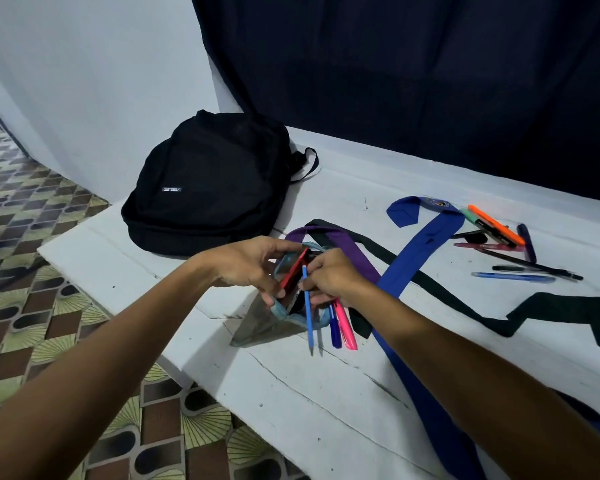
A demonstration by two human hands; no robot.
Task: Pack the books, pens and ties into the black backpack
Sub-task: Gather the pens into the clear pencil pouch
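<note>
Grip, left hand (253, 265): pencil pouch (274, 320) held open. Grip, right hand (329, 278): blue pen (307, 306) pinched at the pouch mouth. Black backpack (208, 181) is set closed at the worktop (326, 393) corner; ties (426, 244) and loose pens (513, 265) are spread right. Risk judged: pens already protruding may be spilled if the pouch is tilted.

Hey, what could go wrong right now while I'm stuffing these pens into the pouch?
The right hand grips several pens at once; the light blue pen and pink highlighter stick out and could slip from the grip. The blue tie lies under that wrist, so it might get dragged off the table.
</note>
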